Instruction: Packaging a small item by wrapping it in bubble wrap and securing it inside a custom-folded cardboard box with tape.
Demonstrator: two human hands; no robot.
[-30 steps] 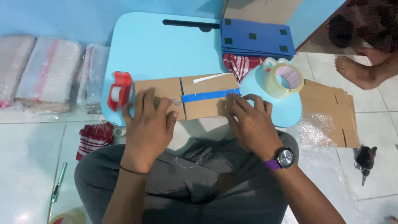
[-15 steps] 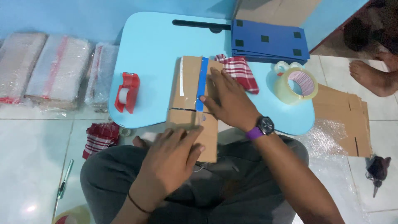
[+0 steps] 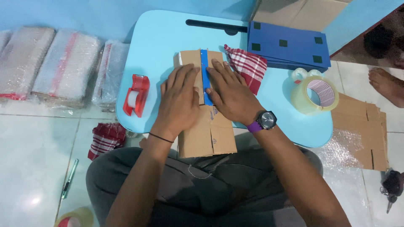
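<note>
A brown cardboard box (image 3: 208, 136) lies lengthwise on the light blue lap table (image 3: 168, 38), its near end hanging over the front edge above my lap. A strip of blue tape (image 3: 205, 65) runs along its top seam. My left hand (image 3: 179, 101) presses flat on the box left of the tape. My right hand (image 3: 229, 92), with a watch on a purple strap at the wrist, presses flat on the right side, fingers beside the tape. Neither hand grips anything.
A red tape dispenser (image 3: 136, 95) lies left of the box. A red checked cloth (image 3: 248, 67) and a dark blue flat panel (image 3: 286, 45) sit at the back right, a clear tape roll (image 3: 315, 94) at the right. Bubble-wrapped packages (image 3: 63, 69) lie on the floor left, flat cardboard (image 3: 362, 130) right.
The box was turned from crosswise to lengthwise on the table. Both hands have come onto its top, one each side of the blue tape.
</note>
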